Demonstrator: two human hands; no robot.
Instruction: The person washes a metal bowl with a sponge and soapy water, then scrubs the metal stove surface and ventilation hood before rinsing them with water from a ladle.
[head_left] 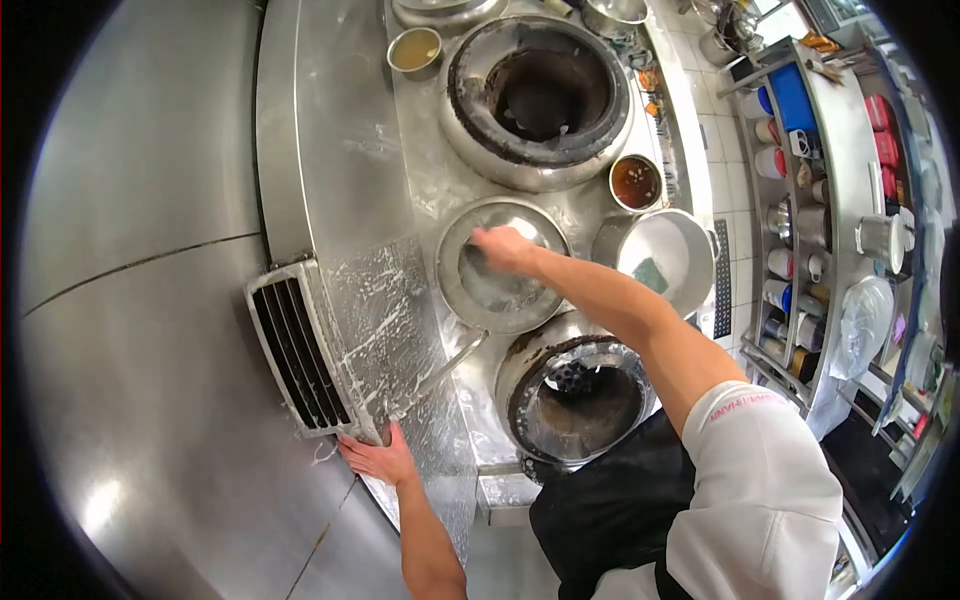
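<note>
My left hand [381, 461] is at the lower corner of a slatted metal vent grille [300, 350], its thumb and fingers on either side of the frame edge. Soap suds streak the steel panel [385, 330] beside it. Over a round, shallow metal pan [503, 312] on the stove top, my right hand [507, 249] is closed with fingers pointing down. Whatever lies under those fingers is blurred and I cannot make it out. A metal spout [440, 375] stretches between the panel and the pan.
Two wok burners [535, 95], [580, 400] flank the pan. Close to my right arm stand a large pot [690, 245] with a green pad [651, 276] inside and a bowl of brown liquid [636, 183]. Farther off are a bowl of yellowish liquid [414, 50] and a loaded shelf rack [850, 150].
</note>
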